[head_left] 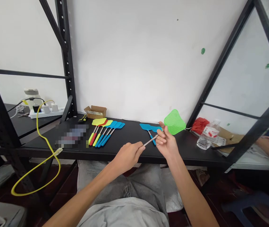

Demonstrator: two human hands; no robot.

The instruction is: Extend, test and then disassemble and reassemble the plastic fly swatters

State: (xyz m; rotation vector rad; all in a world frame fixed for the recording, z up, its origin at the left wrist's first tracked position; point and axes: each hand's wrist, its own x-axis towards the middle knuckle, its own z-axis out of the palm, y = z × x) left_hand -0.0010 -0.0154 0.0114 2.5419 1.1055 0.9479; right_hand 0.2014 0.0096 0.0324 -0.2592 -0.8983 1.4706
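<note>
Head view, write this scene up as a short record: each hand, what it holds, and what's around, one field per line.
Left hand: closed around the lower end of the green fly swatter
Right hand: fingers on its metal rod, near the mesh head
Swatter row: yellow, red and blue, on the black table
Blue swatters: beside the right hand, partly hidden
Cardboard box: open, behind the row
Bottle: clear, right of both hands

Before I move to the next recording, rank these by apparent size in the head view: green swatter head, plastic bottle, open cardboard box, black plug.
Largest: green swatter head and plastic bottle, too alike to rank
Next: open cardboard box
Smallest: black plug
</note>
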